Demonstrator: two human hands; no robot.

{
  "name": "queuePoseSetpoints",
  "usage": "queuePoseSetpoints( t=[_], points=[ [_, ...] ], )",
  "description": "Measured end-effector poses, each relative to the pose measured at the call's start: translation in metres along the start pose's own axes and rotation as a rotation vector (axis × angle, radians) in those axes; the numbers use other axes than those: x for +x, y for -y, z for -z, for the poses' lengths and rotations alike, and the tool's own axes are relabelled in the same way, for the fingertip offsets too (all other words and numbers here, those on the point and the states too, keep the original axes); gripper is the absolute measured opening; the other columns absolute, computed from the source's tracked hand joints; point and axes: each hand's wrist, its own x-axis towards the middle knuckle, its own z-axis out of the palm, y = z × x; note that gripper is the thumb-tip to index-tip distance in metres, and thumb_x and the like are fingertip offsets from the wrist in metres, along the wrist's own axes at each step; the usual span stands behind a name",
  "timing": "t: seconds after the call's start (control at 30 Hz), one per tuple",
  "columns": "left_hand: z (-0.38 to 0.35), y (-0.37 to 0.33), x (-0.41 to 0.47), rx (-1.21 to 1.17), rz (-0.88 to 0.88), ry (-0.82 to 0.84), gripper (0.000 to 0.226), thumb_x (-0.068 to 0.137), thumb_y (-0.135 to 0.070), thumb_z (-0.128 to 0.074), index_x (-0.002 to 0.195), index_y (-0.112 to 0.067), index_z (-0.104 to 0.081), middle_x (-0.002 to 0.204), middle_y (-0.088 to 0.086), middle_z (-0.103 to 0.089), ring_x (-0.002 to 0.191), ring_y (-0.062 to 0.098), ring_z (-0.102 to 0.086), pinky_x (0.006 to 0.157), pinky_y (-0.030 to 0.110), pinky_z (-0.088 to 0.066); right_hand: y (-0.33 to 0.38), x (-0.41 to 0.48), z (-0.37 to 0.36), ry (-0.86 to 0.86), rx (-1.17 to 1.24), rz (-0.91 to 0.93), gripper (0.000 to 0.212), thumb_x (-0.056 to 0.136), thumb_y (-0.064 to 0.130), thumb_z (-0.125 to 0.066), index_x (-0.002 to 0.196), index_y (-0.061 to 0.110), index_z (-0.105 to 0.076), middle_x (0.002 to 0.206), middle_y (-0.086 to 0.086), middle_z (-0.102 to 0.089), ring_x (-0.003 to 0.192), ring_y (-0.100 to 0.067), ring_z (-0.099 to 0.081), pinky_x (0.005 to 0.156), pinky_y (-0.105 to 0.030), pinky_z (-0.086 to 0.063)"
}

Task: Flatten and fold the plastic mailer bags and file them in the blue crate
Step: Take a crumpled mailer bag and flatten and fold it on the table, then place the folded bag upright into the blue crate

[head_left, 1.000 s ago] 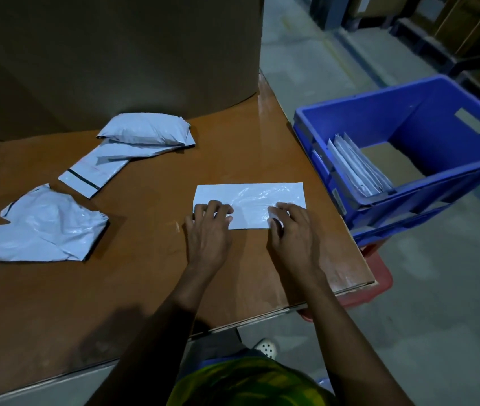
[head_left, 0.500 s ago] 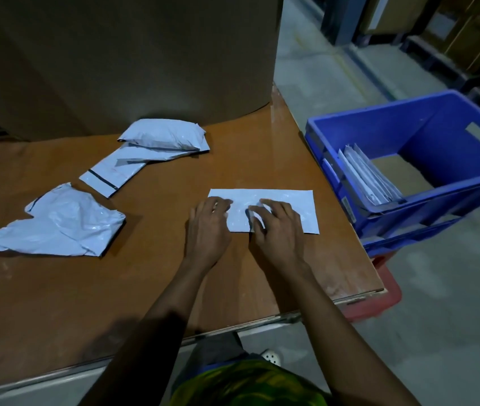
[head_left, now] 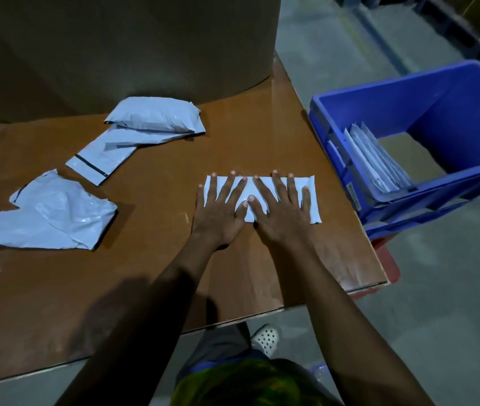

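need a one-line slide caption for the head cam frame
Both hands, left and right, press a folded mailer flat on the table beside the blue crate.

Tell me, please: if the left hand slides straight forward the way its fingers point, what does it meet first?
Probably bare table first. The left hand lies flat on the folded bag, fingers pointing away from the person. Beyond stands the big cardboard roll.
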Motion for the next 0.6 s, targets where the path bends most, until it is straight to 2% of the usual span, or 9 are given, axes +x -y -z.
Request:
queuePoseSetpoints(
  t=[0.1, 0.17, 0.23, 0.3, 0.33, 0.4, 0.5, 0.53, 0.6],
  points=[
    [0.003, -0.001, -0.001, 0.017, -0.007, 0.025, 0.08, 0.092, -0.069, 0.02, 0.164, -0.039, 0.004, 0.172, -0.008, 0.013, 0.158, 0.027, 0.018, 0.125, 0.054, 0.011, 0.002, 0.002, 0.004, 0.04, 0.002, -0.015, 0.062, 0.103, 0.067, -0.01, 0.162, 0.05, -0.006, 0.174, 0.009, 0.001, 0.16, -0.02, 0.01, 0.126, -0.051, 0.01],
    [0.008, -0.004, -0.002, 0.007, 0.006, 0.075, 0.077, 0.093, -0.07, 0.016, 0.163, -0.039, 0.006, 0.172, -0.009, 0.015, 0.157, 0.027, 0.02, 0.125, 0.055, 0.013, 0.003, 0.001, 0.009, 0.085, 0.008, -0.01, 0.062, 0.103, 0.068, -0.011, 0.162, 0.05, -0.004, 0.174, 0.008, 0.003, 0.16, -0.02, 0.012, 0.125, -0.053, 0.011],
    [0.02, -0.001, 0.005, 0.014, 0.004, 0.133, 0.069, 0.101, -0.067, -0.003, 0.164, -0.039, 0.001, 0.173, -0.009, 0.01, 0.158, 0.025, 0.018, 0.124, 0.057, 0.013, 0.003, 0.006, 0.02, 0.131, 0.039, -0.004, 0.063, 0.104, 0.069, -0.018, 0.162, 0.048, -0.007, 0.174, 0.006, 0.0, 0.16, -0.022, 0.009, 0.125, -0.054, 0.008],
    [0.039, 0.007, 0.02, 0.017, -0.063, 0.165, 0.067, 0.104, -0.063, -0.03, 0.163, -0.036, -0.014, 0.172, -0.005, -0.008, 0.159, 0.026, 0.006, 0.122, 0.063, 0.012, 0.0, 0.015, 0.037, 0.12, 0.073, -0.01, 0.066, 0.103, 0.069, -0.032, 0.163, 0.044, -0.018, 0.173, 0.002, -0.014, 0.16, -0.025, -0.004, 0.124, -0.057, 0.0],
    [0.05, 0.012, 0.028, -0.002, -0.103, 0.192, 0.071, 0.101, -0.062, -0.044, 0.162, -0.034, -0.02, 0.169, -0.003, -0.017, 0.158, 0.028, -0.003, 0.121, 0.066, 0.009, -0.004, 0.022, 0.047, 0.123, 0.07, -0.012, 0.069, 0.101, 0.068, -0.041, 0.162, 0.041, -0.024, 0.17, 0.001, -0.021, 0.158, -0.025, -0.011, 0.123, -0.06, -0.002],
    [0.066, 0.018, 0.042, -0.027, -0.158, 0.262, 0.086, 0.089, -0.061, -0.066, 0.16, -0.033, -0.026, 0.159, 0.002, -0.03, 0.151, 0.031, -0.018, 0.121, 0.068, 0.001, -0.012, 0.034, 0.068, 0.234, 0.024, -0.008, 0.08, 0.093, 0.069, -0.057, 0.161, 0.039, -0.028, 0.167, 0.0, -0.026, 0.156, -0.024, -0.016, 0.121, -0.065, 0.001],
    [0.078, 0.018, 0.057, -0.031, -0.188, 0.303, 0.102, 0.07, -0.058, -0.087, 0.154, -0.034, -0.035, 0.135, 0.003, -0.04, 0.136, 0.028, -0.029, 0.118, 0.053, -0.016, -0.023, 0.047, 0.092, 0.415, -0.03, -0.027, 0.104, 0.077, 0.066, -0.079, 0.161, 0.041, -0.023, 0.164, 0.0, -0.024, 0.155, -0.024, -0.013, 0.117, -0.072, 0.009],
    [0.08, 0.017, 0.061, -0.055, -0.182, 0.313, 0.101, 0.064, -0.054, -0.092, 0.148, -0.033, -0.041, 0.127, 0.001, -0.04, 0.13, 0.025, -0.03, 0.113, 0.048, -0.024, -0.024, 0.05, 0.098, 0.447, -0.033, -0.026, 0.109, 0.073, 0.063, -0.084, 0.161, 0.042, -0.023, 0.162, 0.0, -0.025, 0.154, -0.023, -0.013, 0.117, -0.073, 0.01],
    [0.086, 0.013, 0.068, -0.116, -0.184, 0.355, 0.085, 0.057, -0.043, -0.099, 0.127, -0.032, -0.052, 0.118, 0.0, -0.042, 0.119, 0.021, -0.033, 0.1, 0.042, -0.038, -0.024, 0.053, 0.107, 0.491, -0.031, -0.01, 0.111, 0.068, 0.06, -0.089, 0.158, 0.045, -0.026, 0.156, 0.0, -0.031, 0.151, -0.023, -0.02, 0.118, -0.072, 0.003]
  ],
)
